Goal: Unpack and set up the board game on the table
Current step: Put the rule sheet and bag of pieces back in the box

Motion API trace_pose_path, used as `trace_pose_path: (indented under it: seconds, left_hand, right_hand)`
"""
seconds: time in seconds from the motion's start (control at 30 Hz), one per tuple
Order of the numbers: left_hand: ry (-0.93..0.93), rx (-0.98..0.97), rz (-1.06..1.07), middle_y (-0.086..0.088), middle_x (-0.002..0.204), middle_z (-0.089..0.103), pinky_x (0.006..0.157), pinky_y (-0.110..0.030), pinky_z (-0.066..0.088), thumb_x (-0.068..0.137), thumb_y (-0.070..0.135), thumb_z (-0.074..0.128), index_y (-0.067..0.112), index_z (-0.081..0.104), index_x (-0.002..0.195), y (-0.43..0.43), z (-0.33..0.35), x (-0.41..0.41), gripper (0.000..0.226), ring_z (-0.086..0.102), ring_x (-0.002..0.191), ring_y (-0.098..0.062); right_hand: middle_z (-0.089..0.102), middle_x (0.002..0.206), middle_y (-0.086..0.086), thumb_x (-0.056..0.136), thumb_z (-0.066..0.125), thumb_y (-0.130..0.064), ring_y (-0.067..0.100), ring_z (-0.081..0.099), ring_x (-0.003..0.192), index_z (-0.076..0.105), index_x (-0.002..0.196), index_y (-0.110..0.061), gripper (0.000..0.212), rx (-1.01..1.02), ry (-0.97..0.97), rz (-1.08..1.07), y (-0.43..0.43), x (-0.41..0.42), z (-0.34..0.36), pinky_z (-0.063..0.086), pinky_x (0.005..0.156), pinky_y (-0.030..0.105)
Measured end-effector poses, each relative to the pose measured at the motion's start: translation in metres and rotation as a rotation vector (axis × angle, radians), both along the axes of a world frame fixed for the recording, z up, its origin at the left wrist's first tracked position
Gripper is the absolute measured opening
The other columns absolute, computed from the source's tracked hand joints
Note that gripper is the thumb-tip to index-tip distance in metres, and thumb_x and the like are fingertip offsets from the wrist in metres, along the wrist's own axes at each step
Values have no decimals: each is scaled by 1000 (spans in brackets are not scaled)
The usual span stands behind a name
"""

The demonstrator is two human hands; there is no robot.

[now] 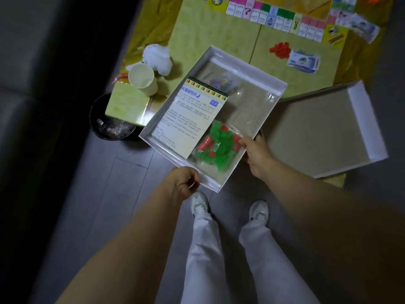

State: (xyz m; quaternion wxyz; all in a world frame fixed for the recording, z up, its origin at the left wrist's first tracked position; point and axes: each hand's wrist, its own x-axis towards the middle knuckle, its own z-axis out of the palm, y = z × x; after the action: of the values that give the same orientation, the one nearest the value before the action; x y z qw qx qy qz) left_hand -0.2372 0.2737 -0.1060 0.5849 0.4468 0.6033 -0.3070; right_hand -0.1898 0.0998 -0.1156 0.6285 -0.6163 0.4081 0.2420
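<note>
**Both hands holding the open game box over the floor**

The person is standing beside the tabletop (153,29) and holding the white box tray (209,184) in the air, just at its edge. The left hand (185,183) is gripping the tray's near corner with curled fingers, and the right hand (255,154) is gripping its right side. Inside the tray an instruction sheet (190,119) is lying partly over a clear bag of green and red pieces (219,145). A second bag of mixed coloured pieces (221,81) is lying further in. The other box half (324,128) is resting open on the right. The game board (219,40) is lying unfolded on the tabletop, carrying paper money (303,61).
</note>
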Motion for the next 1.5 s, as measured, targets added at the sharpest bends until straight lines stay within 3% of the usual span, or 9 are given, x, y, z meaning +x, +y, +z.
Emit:
trace_pose_path:
  seconds: [0.13, 0.3, 0.47, 0.57, 0.9, 1.0, 1.17, 1.33, 1.5]
  left_hand:
    - [49, -30, 22, -13, 83, 47, 39, -18, 48, 78, -22, 32, 8, 49, 97, 5, -8, 0, 39, 50, 65, -20]
    - [43, -40, 60, -13, 85, 49, 42, -21, 50, 78, -22, 30, 8, 47, 103, 9, -13, -5, 43, 51, 68, -20]
    - [64, -36, 42, -13, 82, 49, 44, -24, 51, 79, -22, 28, 4, 46, 81, 5, -19, -7, 31, 51, 68, -20]
    - [52, -40, 50, -13, 80, 49, 41, -20, 50, 79, -22, 30, 5, 44, 79, 2, -26, -9, 31, 51, 68, -20]
    - [16, 18, -89, -14, 53, 55, 34, -19, 47, 83, -16, 45, -3, 50, 87, -47, -45, -9, 15, 58, 46, -18]
    - [-59, 81, -74, -17, 84, 54, 47, -22, 52, 84, -15, 43, -3, 49, 106, -72, -49, -1, 26, 54, 68, -20]
    - [-122, 79, -49, -9, 87, 54, 73, -26, 44, 96, 5, 48, -1, 54, 97, -97, -39, 17, 9, 56, 82, -22]
    - [-77, 125, -738, -13, 81, 59, 64, -32, 49, 97, 15, 48, -2, 55, 108, -148, -16, 8, 22, 58, 67, -24]
    - [-889, 545, -1586, -7, 118, 58, 84, -38, 49, 84, 8, 58, 13, 61, 113, -212, -8, 4, 30, 56, 104, -29]
  right_hand:
    - [66, 114, 4, 85, 61, -13, 25, 60, 110, 55, 123, -18, 38, -55, 20, 36, -2, -2, -4, 45, 102, 46]
    - [62, 101, 0, 89, 52, -36, 14, 55, 83, 61, 111, -20, 29, -209, -35, 128, -6, -3, -7, 47, 71, 31]
    - [47, 127, 11, 92, 47, -21, 32, 50, 110, 67, 104, -12, 24, -804, 41, 380, -31, -21, -15, 37, 94, 32]
    - [46, 137, 11, 91, 48, -28, 35, 44, 122, 65, 118, -14, 35, -789, 219, 646, -43, -37, -21, 35, 105, 39]
    - [52, 127, 11, 89, 53, -26, 34, 48, 119, 67, 115, -15, 32, -896, 241, 686, -101, -69, -22, 40, 98, 39]
    - [49, 128, 11, 88, 53, -25, 32, 43, 123, 67, 116, -15, 32, -967, 230, 681, -125, -76, -22, 35, 97, 38]
    - [54, 126, 15, 86, 55, -22, 35, 48, 120, 66, 115, -6, 35, -956, 207, 637, -160, -90, -26, 39, 98, 38]
    - [57, 128, 20, 84, 58, -7, 36, 51, 119, 64, 119, 4, 37, -800, 45, 550, -176, -106, -25, 36, 100, 34]
    - [58, 126, 19, 85, 58, -8, 33, 54, 114, 62, 117, 4, 35, -737, -33, 675, -182, -117, -16, 38, 96, 31]
